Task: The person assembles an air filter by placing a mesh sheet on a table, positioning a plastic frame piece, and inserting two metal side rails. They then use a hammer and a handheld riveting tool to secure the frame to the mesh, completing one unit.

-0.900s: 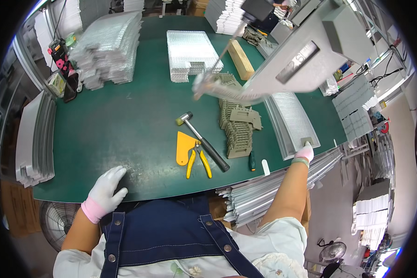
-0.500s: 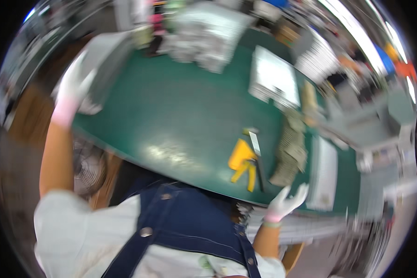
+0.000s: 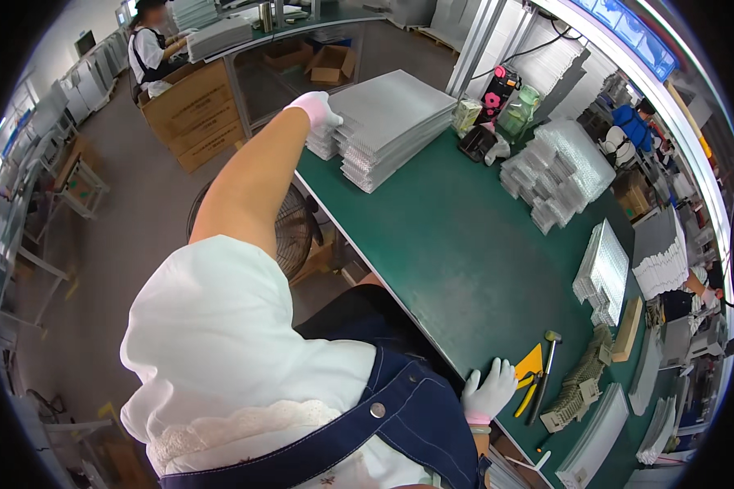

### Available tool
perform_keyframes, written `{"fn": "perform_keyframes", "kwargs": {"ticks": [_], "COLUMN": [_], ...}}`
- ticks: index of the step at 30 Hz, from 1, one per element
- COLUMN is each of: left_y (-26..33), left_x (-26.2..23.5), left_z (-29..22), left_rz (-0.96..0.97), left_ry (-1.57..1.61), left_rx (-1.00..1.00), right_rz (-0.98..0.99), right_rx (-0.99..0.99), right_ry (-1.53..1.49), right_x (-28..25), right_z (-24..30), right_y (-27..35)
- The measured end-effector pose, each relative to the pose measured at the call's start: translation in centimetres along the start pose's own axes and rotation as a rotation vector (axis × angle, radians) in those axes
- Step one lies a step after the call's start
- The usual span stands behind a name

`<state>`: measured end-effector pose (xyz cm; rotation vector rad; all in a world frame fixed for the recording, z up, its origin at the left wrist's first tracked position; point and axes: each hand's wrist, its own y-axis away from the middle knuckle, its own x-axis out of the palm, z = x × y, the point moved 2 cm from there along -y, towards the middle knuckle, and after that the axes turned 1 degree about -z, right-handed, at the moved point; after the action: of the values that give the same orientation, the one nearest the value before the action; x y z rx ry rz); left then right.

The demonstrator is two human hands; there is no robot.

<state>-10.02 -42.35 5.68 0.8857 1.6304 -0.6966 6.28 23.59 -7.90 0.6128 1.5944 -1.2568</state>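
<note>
My left arm reaches out to a stack of flat silver-grey panels [image 3: 395,110] at the table's far left corner. There my gloved left hand [image 3: 314,111] is closed at the edge of a panel, its fingertips partly hidden. My gloved right hand [image 3: 491,393] lies open at the table's near edge, fingers spread and holding nothing. Just beside it are a yellow scraper [image 3: 530,361], yellow-handled pliers [image 3: 527,394] and a hammer [image 3: 546,371] with a dark handle.
A green table [image 3: 457,265] runs along my right. On it stand bubble-textured silver pieces [image 3: 567,167], another silver stack [image 3: 603,269], beige slotted strips [image 3: 581,381] and a wooden block [image 3: 627,330]. A fan [image 3: 289,232] stands below the edge. Another person [image 3: 148,49] works far left.
My view has swung left and steadied. The left hand now grips at the panel stack's edge, where it was spread before. My right hand stays near the tools, open.
</note>
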Motion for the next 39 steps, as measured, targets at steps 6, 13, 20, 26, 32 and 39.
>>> {"fn": "perform_keyframes", "kwargs": {"ticks": [6, 13, 20, 26, 32, 39], "left_y": [-2.4, -3.2, 10.2, 25.5, 20.3, 0.0], "left_x": [-1.8, -7.4, -3.0, 12.6, 8.9, 3.3], "left_z": [-0.7, 0.1, -8.9, -19.2, -24.6, -39.8], "left_rz": [-0.08, 0.215, 0.077, 0.216, 0.691, -0.221], "left_ry": [-0.132, 0.308, 0.891, 0.236, -0.055, 0.593], "left_rx": [-0.01, 0.052, 0.419, 0.639, 0.918, 0.924], "right_rz": [0.034, 0.054, -0.077, -0.328, 0.416, -0.181], "right_rx": [0.018, 0.027, 0.159, 0.186, -0.086, 0.184], "right_ry": [0.018, 0.018, -0.129, -0.542, -0.249, -0.637], "right_x": [0.3, 0.5, 0.3, -0.6, 0.0, -3.4], "right_z": [-0.1, -0.2, -1.1, 0.3, -0.7, -10.1], "right_y": [-0.3, 0.3, 0.5, -7.6, -12.6, -36.8]}}
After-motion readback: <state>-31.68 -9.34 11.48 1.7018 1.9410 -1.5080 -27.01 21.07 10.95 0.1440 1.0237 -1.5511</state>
